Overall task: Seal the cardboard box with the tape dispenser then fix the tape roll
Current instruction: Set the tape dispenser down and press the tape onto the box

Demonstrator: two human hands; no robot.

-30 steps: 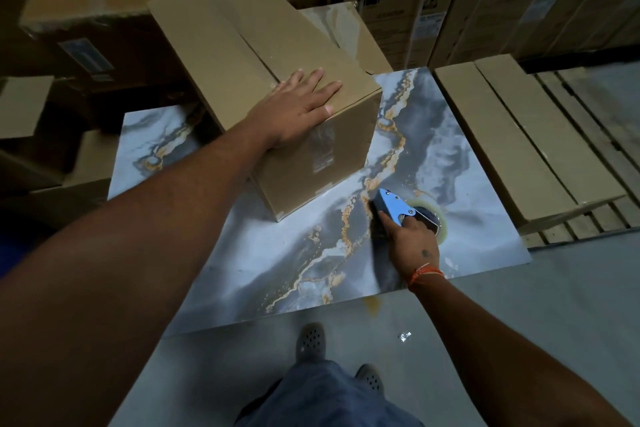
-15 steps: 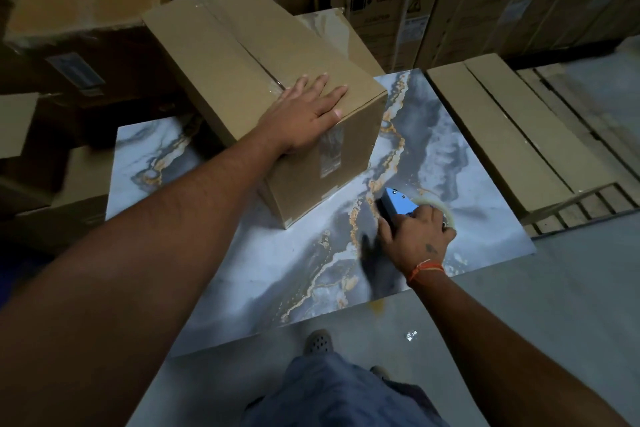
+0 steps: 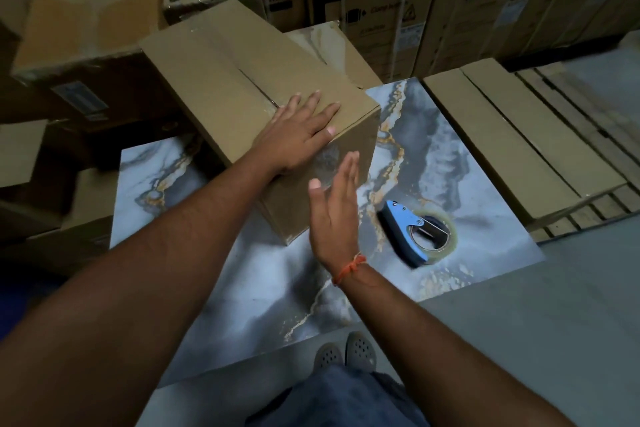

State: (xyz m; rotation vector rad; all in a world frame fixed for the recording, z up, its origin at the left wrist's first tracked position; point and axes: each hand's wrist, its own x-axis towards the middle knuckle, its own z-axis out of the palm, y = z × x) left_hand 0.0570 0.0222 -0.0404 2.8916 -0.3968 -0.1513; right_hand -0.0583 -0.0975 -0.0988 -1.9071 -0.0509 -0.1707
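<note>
1. The left hand [image 3: 300, 130] lies flat, fingers spread, on the top of the cardboard box [image 3: 242, 87] near its front corner, gripping nothing; judged, it presses down to keep the box steady.
2. The right hand [image 3: 334, 211] hangs empty and unclenched, edge-on, just in front of the box's near side.
3. The tape dispenser [image 3: 412, 230] lies apart from both hands on the marble-patterned slab [image 3: 460, 149], toward the slab's right edge: blue metal frame, clear glossy roll.
4. The box is plain brown corrugated card; clear tape glints along its centre seam and down the near face.
5. Stacked washing-machine cartons [image 3: 398, 0] stand behind.
</note>
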